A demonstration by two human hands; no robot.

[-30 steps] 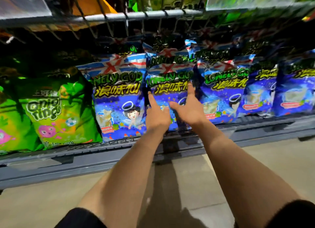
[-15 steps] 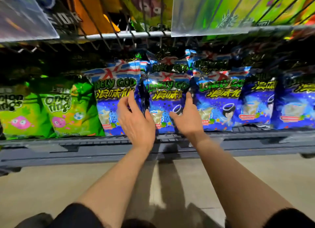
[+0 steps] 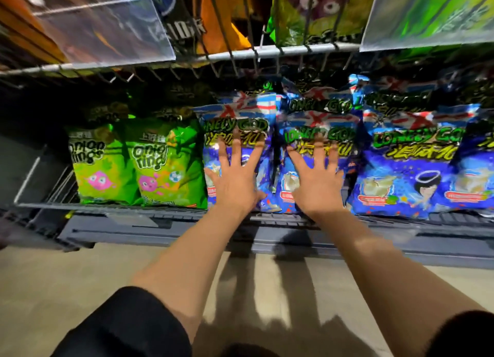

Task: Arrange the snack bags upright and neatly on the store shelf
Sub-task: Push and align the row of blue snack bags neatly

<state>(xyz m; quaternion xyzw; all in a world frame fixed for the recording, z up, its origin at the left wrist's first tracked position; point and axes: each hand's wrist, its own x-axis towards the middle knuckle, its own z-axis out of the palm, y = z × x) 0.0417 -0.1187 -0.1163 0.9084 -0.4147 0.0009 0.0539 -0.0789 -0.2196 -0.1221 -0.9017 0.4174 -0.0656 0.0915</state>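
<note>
here i am pressing both hands flat against the blue snack bags on the lower shelf (image 3: 267, 224). my left hand (image 3: 235, 180) is lying with fingers spread wide on the leftmost blue bag (image 3: 240, 132), palm on its face, nothing pinched. my right hand (image 3: 316, 185) is doing the same on the next blue bag (image 3: 318, 126) just beside it, fingers fanned and grasping nothing. both forearms are reaching forward from black sleeves (image 3: 128, 327). the fingertips are blurring over the print.

both bags are reading "lonely god" in green letters with yellow chinese characters beneath, too smeared to make out. a third blue bag (image 3: 409, 169) to the right is carrying the same name and a cartoon figure with a halo, and a fourth is peeking in at the right edge; more are standing behind in a second row, count unclear.

left of my hands, two green bags (image 3: 133, 164) are standing upright side by side, each reading "onion rings" with a pink cartoon blob.

above, a wire shelf (image 3: 267, 52) is holding orange and green packs with clear plastic label holders (image 3: 107, 22) hanging at its front.
</note>
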